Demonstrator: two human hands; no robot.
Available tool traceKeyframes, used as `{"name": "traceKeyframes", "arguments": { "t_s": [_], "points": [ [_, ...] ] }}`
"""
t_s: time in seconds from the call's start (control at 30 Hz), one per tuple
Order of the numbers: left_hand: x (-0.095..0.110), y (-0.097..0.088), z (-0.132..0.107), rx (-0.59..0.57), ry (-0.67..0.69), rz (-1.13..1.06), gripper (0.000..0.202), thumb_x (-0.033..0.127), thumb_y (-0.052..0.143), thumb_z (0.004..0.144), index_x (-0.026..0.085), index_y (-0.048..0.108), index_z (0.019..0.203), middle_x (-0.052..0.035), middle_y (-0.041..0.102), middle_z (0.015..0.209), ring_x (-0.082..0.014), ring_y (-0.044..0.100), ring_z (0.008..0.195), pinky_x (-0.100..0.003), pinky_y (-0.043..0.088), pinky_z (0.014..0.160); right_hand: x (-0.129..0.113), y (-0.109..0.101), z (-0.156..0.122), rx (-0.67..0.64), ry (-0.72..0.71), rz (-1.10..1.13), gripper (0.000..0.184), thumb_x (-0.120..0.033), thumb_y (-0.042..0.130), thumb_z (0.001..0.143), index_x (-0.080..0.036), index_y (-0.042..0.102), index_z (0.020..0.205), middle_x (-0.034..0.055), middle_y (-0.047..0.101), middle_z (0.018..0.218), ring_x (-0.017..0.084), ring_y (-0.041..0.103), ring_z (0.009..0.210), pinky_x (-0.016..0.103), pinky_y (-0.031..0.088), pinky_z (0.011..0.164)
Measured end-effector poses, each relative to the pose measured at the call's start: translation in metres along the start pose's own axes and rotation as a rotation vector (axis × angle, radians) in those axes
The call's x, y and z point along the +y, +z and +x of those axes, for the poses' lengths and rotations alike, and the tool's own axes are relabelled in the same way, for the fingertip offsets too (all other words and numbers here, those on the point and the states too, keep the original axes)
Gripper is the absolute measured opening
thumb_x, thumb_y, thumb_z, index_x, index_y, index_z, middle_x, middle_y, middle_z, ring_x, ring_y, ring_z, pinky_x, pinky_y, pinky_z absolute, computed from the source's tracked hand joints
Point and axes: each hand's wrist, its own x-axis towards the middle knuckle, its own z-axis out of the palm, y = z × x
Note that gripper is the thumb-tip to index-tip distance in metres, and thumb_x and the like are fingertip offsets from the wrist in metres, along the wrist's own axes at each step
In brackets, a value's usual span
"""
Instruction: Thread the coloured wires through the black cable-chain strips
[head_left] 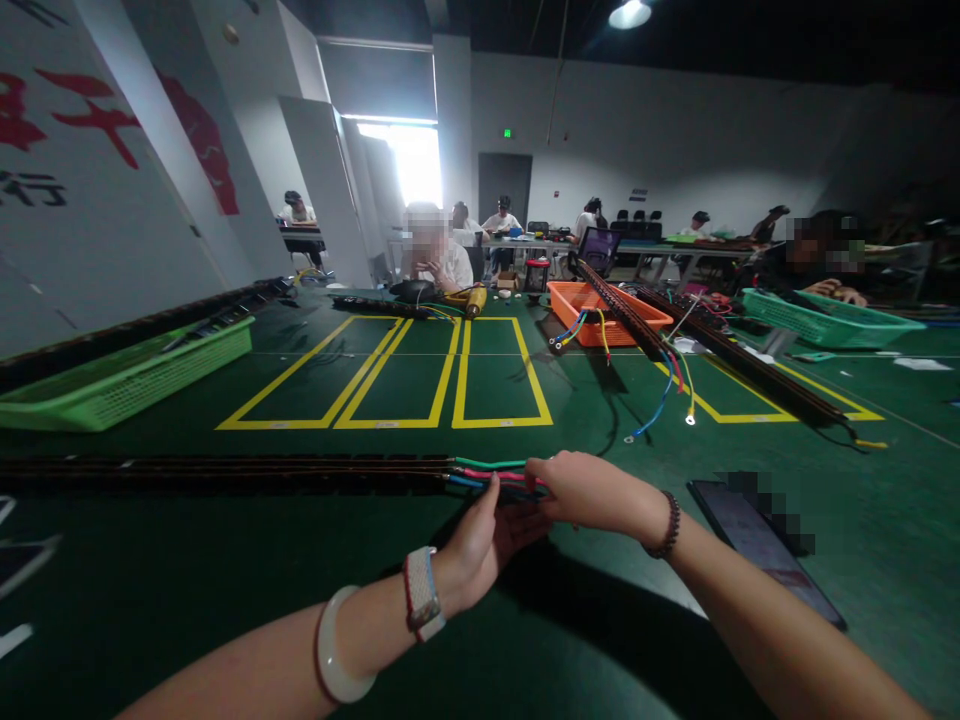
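Observation:
A long black cable harness [300, 475] lies across the table from the left edge to the middle. Green, red and blue wires [480, 473] come out of its right end. My left hand [480, 545] is below these wires, its thumb up against them and its fingers stretched beneath. Coming from the right, my right hand [585, 490] has its fingers curled and closed around the wires near their far ends. Those ends are hidden behind my fingers. Both hands are nearly touching each other.
A dark phone-like slab [765, 550] lies right of my right arm. Yellow taped rectangles [390, 424] mark the green table. Beyond stand a green basket [150, 375], an orange basket [600, 315] with harnesses across it, and a teal basket [832, 320]. Several people sit farther back.

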Motion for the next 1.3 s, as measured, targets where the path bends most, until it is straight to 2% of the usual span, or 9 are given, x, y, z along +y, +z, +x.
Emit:
{"name": "traceKeyframes", "arguments": {
  "t_s": [0.17,0.37,0.5,0.63,0.77,0.87,0.97,1.07,1.3],
  "points": [
    [-0.001,0.003,-0.005,-0.169,-0.108,0.318,0.055,0.058,0.028,0.088,0.012,0.053,0.07,-0.0178,0.067,0.084,-0.0256,0.066,0.079,-0.038,0.049,0.073,0.019,0.0,0.008,-0.192,-0.061,0.272,0.024,-0.018,0.05,0.08,-0.016,0.06,0.102,0.0013,0.063,0.072,0.009,0.055,0.048,0.016,0.035,0.044],
    [-0.006,0.004,-0.007,-0.303,-0.108,0.6,0.053,0.057,0.041,0.083,0.011,0.048,0.057,-0.0203,0.067,0.083,-0.0222,0.066,0.066,-0.027,0.046,0.056,0.024,0.013,0.02,-0.129,-0.131,0.195,0.029,-0.015,0.057,0.075,-0.02,0.065,0.102,0.0011,0.066,0.075,0.011,0.057,0.06,0.017,0.035,0.05],
    [-0.004,0.003,-0.005,-0.291,-0.123,0.564,0.041,0.048,0.045,0.084,0.012,0.048,0.065,-0.0179,0.068,0.082,-0.0221,0.066,0.067,-0.027,0.046,0.058,0.02,0.015,0.021,-0.064,-0.095,0.117,0.03,-0.014,0.059,0.071,-0.022,0.069,0.098,0.0007,0.067,0.077,0.012,0.059,0.064,0.018,0.034,0.051],
    [-0.002,0.002,-0.004,-0.303,-0.133,0.541,0.038,0.045,0.045,0.084,0.012,0.047,0.066,-0.0176,0.068,0.083,-0.022,0.066,0.067,-0.028,0.047,0.059,0.022,0.005,0.018,-0.085,-0.056,0.173,0.017,-0.024,0.059,0.076,-0.023,0.071,0.089,-0.0022,0.063,0.063,0.009,0.054,0.051,0.019,0.035,0.05],
    [-0.002,0.001,-0.004,-0.328,-0.121,0.545,0.039,0.046,0.045,0.084,0.012,0.047,0.066,-0.0171,0.068,0.085,-0.0214,0.066,0.068,-0.029,0.048,0.061,0.028,0.004,0.025,0.178,0.003,0.191,0.02,-0.036,0.064,0.077,-0.02,0.07,0.088,0.0008,0.063,0.07,0.012,0.055,0.061,0.021,0.036,0.054],
    [-0.001,0.001,-0.004,-0.329,-0.123,0.541,0.038,0.046,0.044,0.085,0.012,0.048,0.068,-0.0172,0.068,0.086,-0.0216,0.067,0.069,-0.028,0.048,0.061,0.033,0.017,0.036,0.301,-0.084,0.237,0.033,-0.042,0.065,0.078,-0.019,0.067,0.101,0.006,0.064,0.092,0.017,0.057,0.084,0.025,0.042,0.072],
    [-0.001,0.002,-0.004,-0.301,-0.133,0.537,0.037,0.044,0.044,0.085,0.012,0.048,0.067,-0.0176,0.068,0.084,-0.0216,0.067,0.068,-0.028,0.048,0.059,0.035,0.034,0.046,0.247,-0.177,0.311,0.048,-0.051,0.062,0.078,-0.018,0.063,0.112,0.0093,0.061,0.103,0.021,0.055,0.096,0.029,0.041,0.084],
    [-0.001,0.002,-0.003,-0.301,-0.147,0.517,0.037,0.045,0.044,0.085,0.012,0.048,0.068,-0.0168,0.068,0.083,-0.0212,0.067,0.067,-0.028,0.047,0.059,0.035,0.045,0.052,0.189,-0.185,0.374,0.052,-0.054,0.058,0.08,-0.016,0.062,0.115,0.0101,0.061,0.102,0.021,0.056,0.093,0.028,0.042,0.082],
    [-0.001,0.002,-0.003,-0.301,-0.133,0.512,0.037,0.044,0.044,0.085,0.011,0.049,0.068,-0.0173,0.067,0.085,-0.0207,0.066,0.067,-0.028,0.048,0.06,0.033,0.05,0.057,0.146,-0.18,0.398,0.042,-0.049,0.063,0.078,-0.011,0.066,0.097,0.0098,0.06,0.094,0.018,0.054,0.081,0.025,0.041,0.072]
  ]
}}
